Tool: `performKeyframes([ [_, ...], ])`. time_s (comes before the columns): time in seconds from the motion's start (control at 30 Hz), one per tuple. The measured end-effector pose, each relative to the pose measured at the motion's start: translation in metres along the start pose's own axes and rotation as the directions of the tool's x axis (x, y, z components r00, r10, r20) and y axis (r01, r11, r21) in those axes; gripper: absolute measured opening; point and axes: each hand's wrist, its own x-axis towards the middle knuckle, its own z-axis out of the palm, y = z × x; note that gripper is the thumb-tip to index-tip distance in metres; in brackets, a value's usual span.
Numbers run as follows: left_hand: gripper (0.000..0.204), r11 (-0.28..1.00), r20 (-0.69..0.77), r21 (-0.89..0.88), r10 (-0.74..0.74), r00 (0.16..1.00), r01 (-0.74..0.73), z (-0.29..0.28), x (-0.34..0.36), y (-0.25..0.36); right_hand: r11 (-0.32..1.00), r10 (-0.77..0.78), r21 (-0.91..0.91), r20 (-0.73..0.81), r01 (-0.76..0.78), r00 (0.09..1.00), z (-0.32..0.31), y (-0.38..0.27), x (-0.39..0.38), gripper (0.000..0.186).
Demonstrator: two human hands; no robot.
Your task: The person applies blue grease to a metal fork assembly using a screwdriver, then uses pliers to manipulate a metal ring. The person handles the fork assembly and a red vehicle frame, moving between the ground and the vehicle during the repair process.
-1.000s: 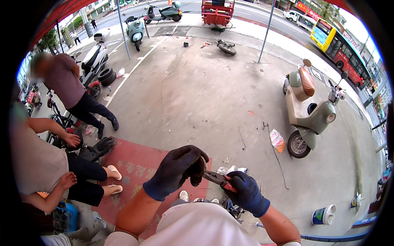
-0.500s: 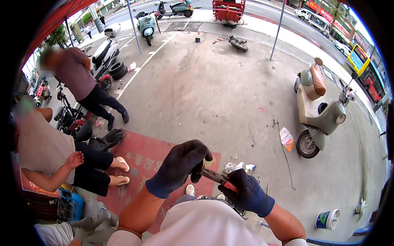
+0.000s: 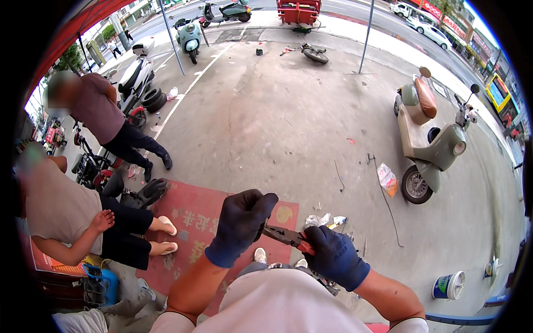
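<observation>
Both of my hands wear dark gloves with blue cuffs. In front of my chest, my right hand is wrapped round the red handles of a pair of pliers. The metal jaws point left and meet the fingers of my left hand. That hand is closed, thumb side up, around something small at the jaw tips, mostly hidden by the glove. Whether the jaws grip that piece, I cannot tell.
A red mat lies below me. Two people stand at the left, one in a purple shirt. A scooter is parked at the right, near a plastic bag and a white bucket. Scraps lie past my right hand.
My left fingers have closed in more, hiding the small piece that showed at the jaws before. The pliers have shifted slightly left. The whole view has turned a little.
</observation>
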Motion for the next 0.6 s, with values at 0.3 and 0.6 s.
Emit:
performKeyframes([
  [0.3, 0.045, 0.989, 0.134, -0.094, -0.098, 0.986, 0.112, 0.006, -0.002, 0.01, 0.93, 0.041, 0.36, 0.086, -0.069, 0.995, 0.012, 0.01, 0.005, 0.038],
  [0.6, 0.047, 0.996, 0.073, -0.093, 0.0, 0.997, 0.007, 0.008, 0.004, -0.006, 0.97, -0.006, 0.242, 0.032, -0.002, 0.999, 0.013, 0.016, 0.007, 0.038],
])
